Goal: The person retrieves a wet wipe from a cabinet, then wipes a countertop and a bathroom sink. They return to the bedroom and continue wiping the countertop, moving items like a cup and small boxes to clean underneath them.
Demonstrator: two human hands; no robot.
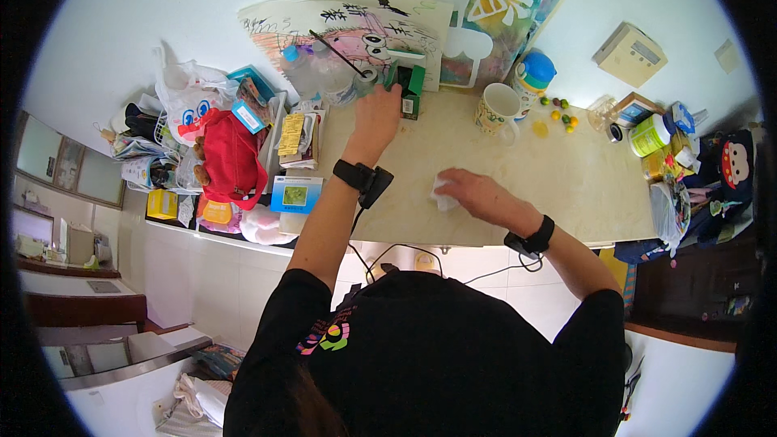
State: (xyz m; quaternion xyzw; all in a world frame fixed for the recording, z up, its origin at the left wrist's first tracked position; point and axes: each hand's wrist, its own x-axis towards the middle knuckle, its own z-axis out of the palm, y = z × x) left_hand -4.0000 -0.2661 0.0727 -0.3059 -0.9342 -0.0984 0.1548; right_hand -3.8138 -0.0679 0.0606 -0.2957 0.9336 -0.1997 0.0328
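Observation:
My left hand (377, 114) reaches to the back of the table, at the left edge of a small green box (413, 88) whose top stands open. Its fingertips are partly hidden, so their hold on the box is unclear. Just behind that hand is a glass jar (368, 76) with a dark stick leaning out of it. Nearer the front, my right hand (479, 194) holds a crumpled white tissue (445, 201) against the tabletop (413, 164). A patterned mug (496, 110) stands to the right, beyond the right hand.
Plastic bottles (298, 73) stand behind the left hand. A blue-lidded bottle (534, 76) and several small round fruits (564, 119) lie beyond the mug. At left are a red bag (230, 155) and a blue box (297, 194); at right, a green-labelled tub (649, 135). Cables (394, 247) trail from both wrists.

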